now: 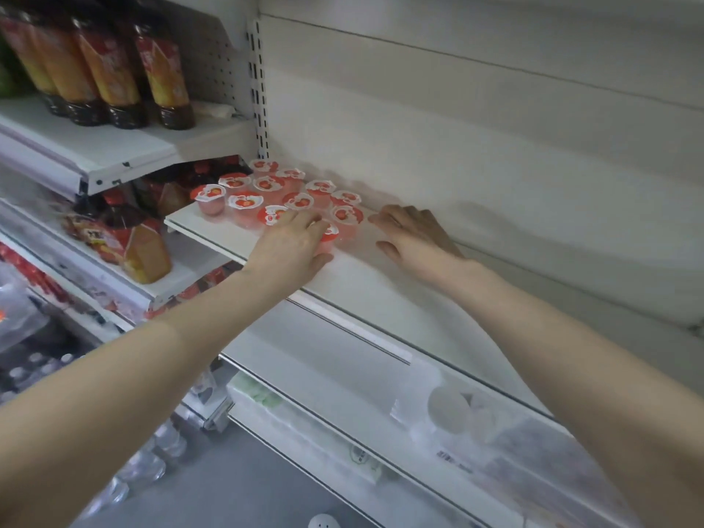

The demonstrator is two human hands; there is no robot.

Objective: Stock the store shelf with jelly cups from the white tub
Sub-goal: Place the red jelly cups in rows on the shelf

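White store shelf [381, 283] runs across your view. Far left, upper shelf: sauce bottles [114, 66] upright. Jelly cups [266, 184] clustered at shelf's left end. Your left hand [293, 242] grips front jelly cup [330, 235], fingers curled over lid. Your right hand [413, 232] just beside cluster, fingers straight, holding nothing.

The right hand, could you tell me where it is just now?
In the head view, the right hand lies open, palm down, on the white shelf, right of the jelly cups and apart from them, near the back wall.
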